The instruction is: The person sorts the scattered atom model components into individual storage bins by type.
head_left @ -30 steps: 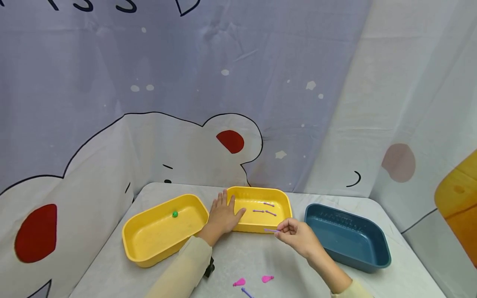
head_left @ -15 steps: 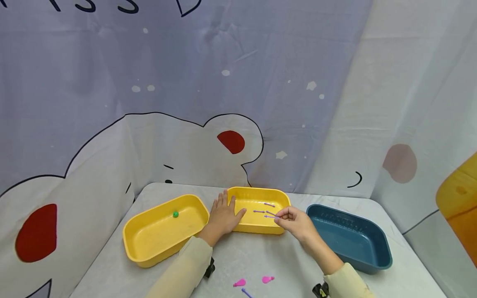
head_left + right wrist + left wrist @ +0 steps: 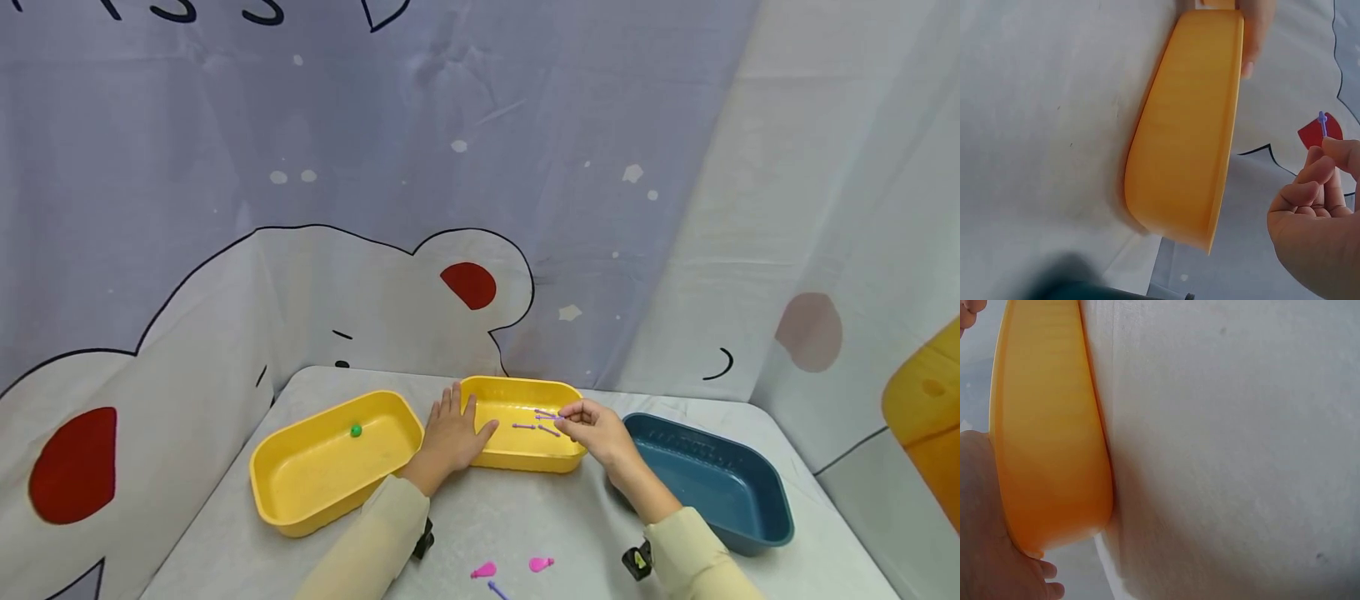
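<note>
Left hand [image 3: 450, 435]: spread against yellow rectangular plastic basin [image 3: 525, 461]
Right hand [image 3: 597, 435]: pinches slim purple stick [image 3: 1323, 124]
Lavender cloth [image 3: 360, 125]: cropped black letters [image 3: 266, 22]

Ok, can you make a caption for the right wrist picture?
The right hand pinches a purple stick near a yellow tray.

The left hand [image 3: 450, 437] is hiding part of the middle tray [image 3: 517, 460], the right hand [image 3: 597, 431] the held stick [image 3: 547, 417]'s end, and the right forearm [image 3: 651, 492] part of the blue bin [image 3: 723, 475], which is looking blurred from the right wrist view. The head view is cutting off a loose stick [image 3: 497, 590] and lettering [image 3: 264, 15].
</note>
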The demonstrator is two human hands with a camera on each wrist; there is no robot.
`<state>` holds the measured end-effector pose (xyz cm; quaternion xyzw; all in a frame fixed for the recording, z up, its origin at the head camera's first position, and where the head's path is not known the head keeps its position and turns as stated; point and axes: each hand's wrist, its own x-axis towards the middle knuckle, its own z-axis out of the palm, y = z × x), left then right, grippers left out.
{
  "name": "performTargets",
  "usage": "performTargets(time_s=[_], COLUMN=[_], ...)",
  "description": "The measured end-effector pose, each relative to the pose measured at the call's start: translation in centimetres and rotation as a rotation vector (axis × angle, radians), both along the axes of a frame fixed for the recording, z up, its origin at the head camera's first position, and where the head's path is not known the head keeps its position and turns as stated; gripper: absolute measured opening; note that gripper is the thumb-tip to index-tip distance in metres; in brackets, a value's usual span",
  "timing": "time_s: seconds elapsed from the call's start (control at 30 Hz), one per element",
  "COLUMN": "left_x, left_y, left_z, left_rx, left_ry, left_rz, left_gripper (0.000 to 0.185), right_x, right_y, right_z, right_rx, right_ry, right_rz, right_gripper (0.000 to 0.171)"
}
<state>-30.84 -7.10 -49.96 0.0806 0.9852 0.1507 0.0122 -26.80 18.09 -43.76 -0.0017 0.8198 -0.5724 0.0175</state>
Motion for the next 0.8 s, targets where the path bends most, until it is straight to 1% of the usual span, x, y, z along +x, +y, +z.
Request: performTargets(time_s=[0.23, 0.43, 0.63, 0.8], left_x=[0.1, 0.2, 0.2, 0.1], left_y=[-0.1, -0.1, 0.0, 0.0], left_z=[0.0, 0.1, 0.0, 0.0], left_rx=[0.01, 0.0, 0.001, 0.003], left_ry=[0.012, 0.008, 0.004, 0.005], left_rz=[-0.01, -0.007, -0.004, -0.006], left_gripper=[0.082, 0.082, 0.082, 0.082], right_x=[-0.9, -1.7, -2.6, -3.4], right_y=[-0.2, -0.3, -0.4, -0.4], right_z=[-0.2, -0.5, -0.7, -0.9], right_rx=[-0.009, -0.031, -0.055, -0.043], right_ry=[-0.011, -0.02, -0.038, -0.037], right_rz=[0.002, -0.03, -0.047, -0.064], right_gripper=[0.025, 0.024, 0.026, 0.026])
